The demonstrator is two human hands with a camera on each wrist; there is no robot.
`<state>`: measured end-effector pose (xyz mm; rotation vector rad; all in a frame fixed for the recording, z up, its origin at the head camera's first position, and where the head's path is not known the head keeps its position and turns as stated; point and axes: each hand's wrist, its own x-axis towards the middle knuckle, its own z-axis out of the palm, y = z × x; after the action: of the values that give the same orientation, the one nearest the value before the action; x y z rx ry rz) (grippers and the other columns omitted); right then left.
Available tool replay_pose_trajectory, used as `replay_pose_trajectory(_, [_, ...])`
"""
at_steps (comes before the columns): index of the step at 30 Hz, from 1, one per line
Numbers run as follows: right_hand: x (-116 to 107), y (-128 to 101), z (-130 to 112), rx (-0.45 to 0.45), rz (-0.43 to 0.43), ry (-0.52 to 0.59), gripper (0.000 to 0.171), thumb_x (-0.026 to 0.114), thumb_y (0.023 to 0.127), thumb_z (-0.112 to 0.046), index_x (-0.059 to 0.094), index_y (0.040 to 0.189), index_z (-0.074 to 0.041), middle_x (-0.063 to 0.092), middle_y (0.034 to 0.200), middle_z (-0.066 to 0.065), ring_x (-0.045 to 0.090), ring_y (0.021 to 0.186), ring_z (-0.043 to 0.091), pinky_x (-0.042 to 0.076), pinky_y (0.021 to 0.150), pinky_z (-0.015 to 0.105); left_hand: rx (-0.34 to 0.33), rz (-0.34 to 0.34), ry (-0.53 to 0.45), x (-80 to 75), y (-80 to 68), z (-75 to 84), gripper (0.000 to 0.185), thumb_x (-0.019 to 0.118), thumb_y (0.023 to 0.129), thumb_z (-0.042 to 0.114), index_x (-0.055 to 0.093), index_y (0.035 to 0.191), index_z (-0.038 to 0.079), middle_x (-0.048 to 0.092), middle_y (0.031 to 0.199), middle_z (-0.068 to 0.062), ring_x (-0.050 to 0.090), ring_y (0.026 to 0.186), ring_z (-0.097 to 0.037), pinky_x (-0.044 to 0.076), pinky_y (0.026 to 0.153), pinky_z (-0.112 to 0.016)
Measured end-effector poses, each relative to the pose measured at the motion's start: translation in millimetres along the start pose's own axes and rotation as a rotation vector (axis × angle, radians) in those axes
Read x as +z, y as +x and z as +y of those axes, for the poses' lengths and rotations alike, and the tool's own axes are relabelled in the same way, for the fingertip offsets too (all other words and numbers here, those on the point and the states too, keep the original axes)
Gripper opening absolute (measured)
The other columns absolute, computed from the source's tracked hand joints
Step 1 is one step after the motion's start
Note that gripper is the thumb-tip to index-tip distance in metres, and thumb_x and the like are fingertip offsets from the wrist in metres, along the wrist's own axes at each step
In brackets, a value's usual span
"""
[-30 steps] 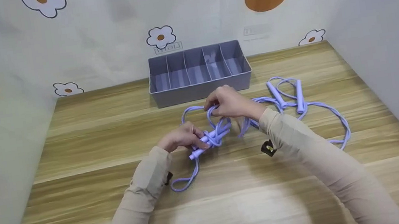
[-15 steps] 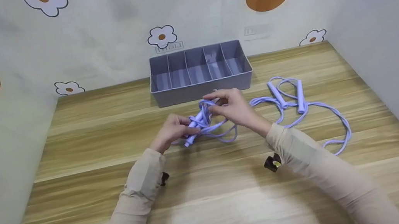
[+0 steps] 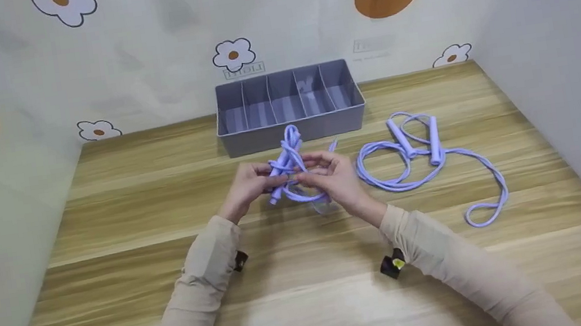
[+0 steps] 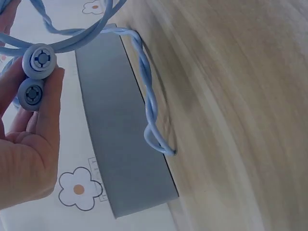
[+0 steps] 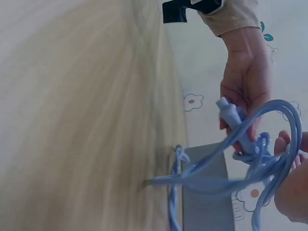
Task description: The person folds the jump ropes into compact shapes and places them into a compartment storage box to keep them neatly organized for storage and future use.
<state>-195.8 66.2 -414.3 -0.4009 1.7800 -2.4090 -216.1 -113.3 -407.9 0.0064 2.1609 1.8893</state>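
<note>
A lilac skipping rope [image 3: 291,168] is bundled between both hands above the wooden table [image 3: 306,274]. My left hand [image 3: 250,183] grips its two handles [image 4: 36,74] side by side; in the right wrist view the handles [image 5: 238,127] stick out of that hand. My right hand [image 3: 326,175] pinches the wound cord [image 5: 269,163] next to the handles. A loop of the rope [image 3: 291,134] stands up in front of the grey box. A twisted length of cord [image 4: 149,110] hangs down toward the table.
A grey divided box [image 3: 288,106] with several compartments stands at the back centre. A second lilac skipping rope [image 3: 426,155] lies loose on the table to the right. Patterned walls close in the table on three sides.
The bundle has tightened and shifted slightly nearer and left. My right hand dropped from the top of the rope to beside the handles; the trailing cord has been drawn in.
</note>
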Motion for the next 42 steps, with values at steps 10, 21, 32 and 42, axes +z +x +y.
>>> replay_pose_trajectory(10, [-9.2,-9.9,24.9,-0.042,-0.194,-0.080,0.030,0.049,0.087,0.009,0.045,0.113,0.024,0.066,0.075,0.001,0.061,0.060,0.007,0.053,0.060,0.023,0.021,-0.029,-0.138,-0.6,-1.9,2.8,0.017,0.061,0.079,-0.004,0.063,0.094,-0.011,0.062,0.064,0.005,0.057,0.058,-0.004,0.049,0.058,-0.018])
replay_pose_trajectory(21, [-40.4,-10.7,24.8,-0.064,-0.283,-0.304,0.022,0.051,0.087,0.007,0.053,0.103,0.023,0.063,0.072,0.010,0.057,0.061,0.005,0.049,0.059,0.018,-0.015,-0.099,-0.315,-12.4,-7.2,2.4,0.016,0.057,0.082,-0.006,0.068,0.082,0.005,0.067,0.071,-0.001,0.063,0.066,-0.010,0.051,0.062,-0.020])
replay_pose_trajectory(32, [-56.1,-8.0,15.1,-0.030,-0.385,-0.363,0.023,0.062,0.079,0.008,0.059,0.099,0.019,0.059,0.092,0.036,0.064,0.077,0.008,0.052,0.070,0.021,0.011,-0.217,-0.374,-19.1,-21.1,13.2,0.027,0.051,0.084,-0.007,0.068,0.080,0.012,0.067,0.072,-0.002,0.064,0.070,-0.012,0.051,0.065,-0.022])
replay_pose_trajectory(42, [-62.5,5.2,14.2,-0.008,-0.498,-0.460,0.023,0.067,0.075,0.004,0.062,0.094,0.016,0.062,0.095,0.030,0.062,0.080,0.009,0.051,0.074,0.022,0.074,-0.414,-0.345,-12.8,-28.6,17.8,0.030,0.049,0.083,-0.009,0.070,0.082,0.012,0.068,0.071,-0.001,0.063,0.063,-0.010,0.050,0.061,-0.021])
